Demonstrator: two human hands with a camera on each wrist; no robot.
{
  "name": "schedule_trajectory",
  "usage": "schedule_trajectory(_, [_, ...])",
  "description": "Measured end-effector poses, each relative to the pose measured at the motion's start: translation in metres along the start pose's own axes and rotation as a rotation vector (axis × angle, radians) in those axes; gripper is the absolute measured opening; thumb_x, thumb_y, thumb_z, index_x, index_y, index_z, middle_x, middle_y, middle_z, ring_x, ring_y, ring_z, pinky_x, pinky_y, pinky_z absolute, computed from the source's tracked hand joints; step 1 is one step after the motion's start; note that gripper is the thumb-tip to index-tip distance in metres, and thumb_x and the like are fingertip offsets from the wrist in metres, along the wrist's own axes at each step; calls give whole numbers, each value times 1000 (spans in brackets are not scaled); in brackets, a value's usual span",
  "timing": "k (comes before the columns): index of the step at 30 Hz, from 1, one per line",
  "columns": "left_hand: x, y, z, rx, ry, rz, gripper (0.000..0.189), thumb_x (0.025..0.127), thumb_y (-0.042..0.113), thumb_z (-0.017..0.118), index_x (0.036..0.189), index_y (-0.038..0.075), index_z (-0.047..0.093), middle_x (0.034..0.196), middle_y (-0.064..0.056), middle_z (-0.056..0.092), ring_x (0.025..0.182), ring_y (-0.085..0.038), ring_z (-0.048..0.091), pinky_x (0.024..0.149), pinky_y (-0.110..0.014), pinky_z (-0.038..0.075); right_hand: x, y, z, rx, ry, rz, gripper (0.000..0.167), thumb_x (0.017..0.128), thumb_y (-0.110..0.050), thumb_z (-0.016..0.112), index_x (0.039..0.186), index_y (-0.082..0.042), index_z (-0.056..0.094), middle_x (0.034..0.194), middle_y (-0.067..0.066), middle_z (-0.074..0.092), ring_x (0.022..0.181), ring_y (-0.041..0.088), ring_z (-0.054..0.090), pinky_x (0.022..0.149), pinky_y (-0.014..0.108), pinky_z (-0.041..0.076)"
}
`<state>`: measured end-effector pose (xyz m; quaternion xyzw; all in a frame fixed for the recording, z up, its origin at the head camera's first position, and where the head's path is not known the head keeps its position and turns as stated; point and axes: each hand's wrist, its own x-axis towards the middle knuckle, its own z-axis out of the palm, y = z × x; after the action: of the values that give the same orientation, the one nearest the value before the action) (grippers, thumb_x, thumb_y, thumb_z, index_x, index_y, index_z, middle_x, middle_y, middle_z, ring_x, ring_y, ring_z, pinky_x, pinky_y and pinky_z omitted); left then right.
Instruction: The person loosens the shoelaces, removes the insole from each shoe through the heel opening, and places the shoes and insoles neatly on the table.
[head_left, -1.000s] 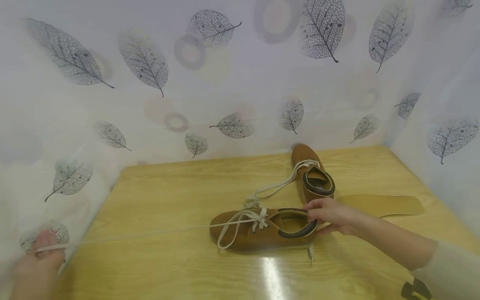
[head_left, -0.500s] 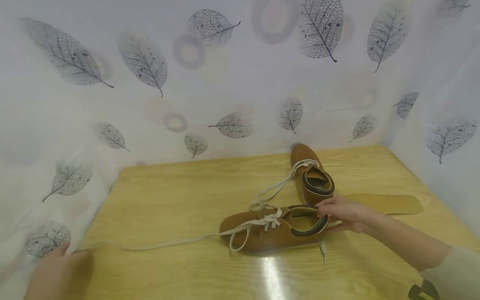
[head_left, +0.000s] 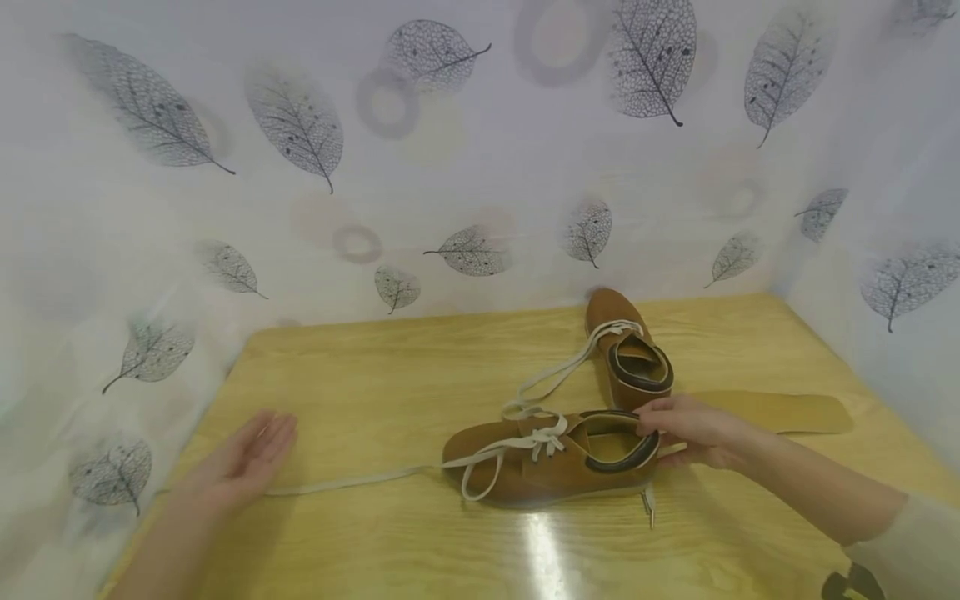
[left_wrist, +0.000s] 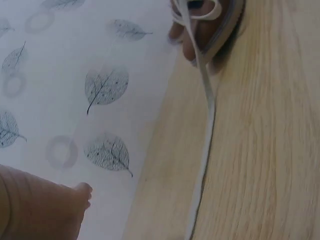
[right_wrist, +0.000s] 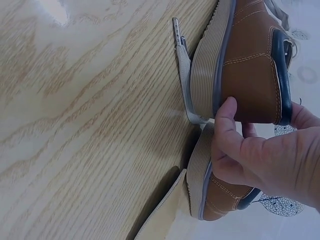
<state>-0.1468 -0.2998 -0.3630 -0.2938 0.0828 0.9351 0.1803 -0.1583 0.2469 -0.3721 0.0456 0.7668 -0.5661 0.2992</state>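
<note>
The brown shoe (head_left: 555, 467) lies on the table with its toe to the left, its pale lace (head_left: 352, 482) trailing leftward over the tabletop. My right hand (head_left: 693, 429) grips this shoe by the heel; in the right wrist view my thumb (right_wrist: 227, 112) presses low on the heel's back. Over the left part of the table, my left hand (head_left: 243, 462) has its fingers extended and holds nothing. It covers part of the trailing lace in the head view. A metal-tipped lace end (right_wrist: 177, 32) pokes out beside the sole.
Behind stands a second brown shoe (head_left: 630, 350), toe toward the back. A flat tan insole (head_left: 787, 412) lies to its right. Leaf-patterned white sheeting (head_left: 480, 167) rises behind the table (head_left: 337, 375) and along its sides. A dark object (head_left: 855, 582) is partly visible at lower right.
My left hand was holding the lace stretched out leftward; it has let go and moved right. The lace has dropped slack. Shoe and right hand shifted slightly right.
</note>
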Motion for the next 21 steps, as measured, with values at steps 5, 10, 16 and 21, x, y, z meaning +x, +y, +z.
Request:
schedule_trajectory(5, [13, -34, 27, 187, -54, -49, 47, 98, 6, 48, 141, 20, 39, 149, -5, 31, 143, -8, 16, 115, -30, 27, 0, 1, 1, -7, 7, 6, 56, 90, -14, 50, 133, 17, 33, 108, 13, 50, 95, 22, 52, 84, 45, 55])
schedule_trajectory(10, [26, -61, 46, 460, -198, -108, 69, 100, 8, 43, 151, 14, -2, 158, -4, -1, 145, -17, 7, 115, -30, 27, 1, 2, 1, -6, 19, 6, 58, 87, -12, 51, 134, 17, 32, 106, 12, 52, 95, 22, 54, 84, 46, 55])
schedule_trajectory(16, [55, -94, 58, 784, -241, -134, 67, 100, 19, 47, 148, -5, 8, 150, -24, 26, 130, -30, 44, 107, -30, 39, 1, 3, 2, 3, 26, 5, 57, 88, -13, 51, 133, 17, 33, 117, 22, 49, 100, 26, 52, 85, 47, 54])
schedule_trajectory(21, [77, -121, 65, 855, -221, -175, 58, 99, 18, 49, 142, -9, 24, 116, -23, 63, 104, -27, 65, 100, -32, 46, 0, 3, 3, -3, 34, -3, 55, 87, -13, 51, 131, 16, 35, 114, 19, 51, 98, 25, 53, 84, 47, 54])
